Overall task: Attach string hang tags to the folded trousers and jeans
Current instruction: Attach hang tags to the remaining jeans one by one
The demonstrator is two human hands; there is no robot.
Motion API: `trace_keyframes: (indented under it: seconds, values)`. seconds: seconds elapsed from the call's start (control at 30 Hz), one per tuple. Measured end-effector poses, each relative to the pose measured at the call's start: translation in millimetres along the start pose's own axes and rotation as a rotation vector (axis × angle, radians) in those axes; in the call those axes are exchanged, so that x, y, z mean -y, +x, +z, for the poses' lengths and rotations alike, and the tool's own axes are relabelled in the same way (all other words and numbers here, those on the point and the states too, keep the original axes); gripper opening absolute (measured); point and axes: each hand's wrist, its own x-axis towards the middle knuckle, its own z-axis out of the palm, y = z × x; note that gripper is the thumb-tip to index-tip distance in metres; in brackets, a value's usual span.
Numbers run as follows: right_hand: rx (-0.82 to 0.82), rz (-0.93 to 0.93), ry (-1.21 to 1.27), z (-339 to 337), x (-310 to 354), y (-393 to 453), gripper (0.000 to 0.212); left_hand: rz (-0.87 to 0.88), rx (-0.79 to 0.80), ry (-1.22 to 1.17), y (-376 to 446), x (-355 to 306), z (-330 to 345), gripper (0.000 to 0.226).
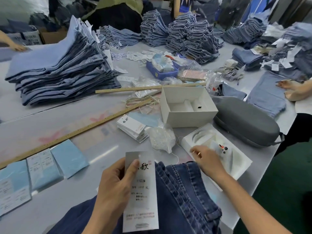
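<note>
My left hand [116,181] holds a long white hang tag [143,196] upright, thumb pressed on its printed face, above dark blue jeans [182,196] lying at the table's near edge. My right hand [205,160] reaches out past the jeans with its fingers curled; a thin cream string [175,157] runs from near its fingertips toward a plastic bag [162,138]. Whether it pinches the string I cannot tell. A stack of white hang tags [133,127] lies beside that bag, and a bundle of loose strings [143,100] sits further back.
An open white box [187,105], a white moulded tray [217,149] and a grey case [246,125] crowd the right. Two wooden rulers [81,129] cross the table. Tall stacks of folded jeans [62,68] stand left and behind. Blue packets [69,157] lie near left. Other people's hands work at both sides.
</note>
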Motion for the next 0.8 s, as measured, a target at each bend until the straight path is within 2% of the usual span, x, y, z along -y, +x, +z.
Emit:
trace_keyframes:
  seconds: [0.13, 0.2, 0.47, 0.67, 0.8]
  values:
    - [0.481, -0.189, -0.281, 59, -42, 56, 0.026, -0.001, 0.016, 0.032, 24, -11, 22, 0.025]
    - [0.576, -0.23, -0.385, 80, -52, 80, 0.035, -0.012, 0.012, 0.075, 33, -12, 33, 0.032]
    - [0.484, -0.334, -0.3, 121, -84, 101, 0.025, -0.05, -0.12, 0.112, 41, 12, 51, 0.031]
    - [0.459, -0.393, -0.251, 123, -94, 92, 0.028, -0.061, -0.155, 0.146, 44, 27, 55, 0.036]
    - [0.558, -0.423, -0.396, 123, -85, 88, 0.036, -0.05, -0.18, 0.123, 47, 32, 55, 0.033]
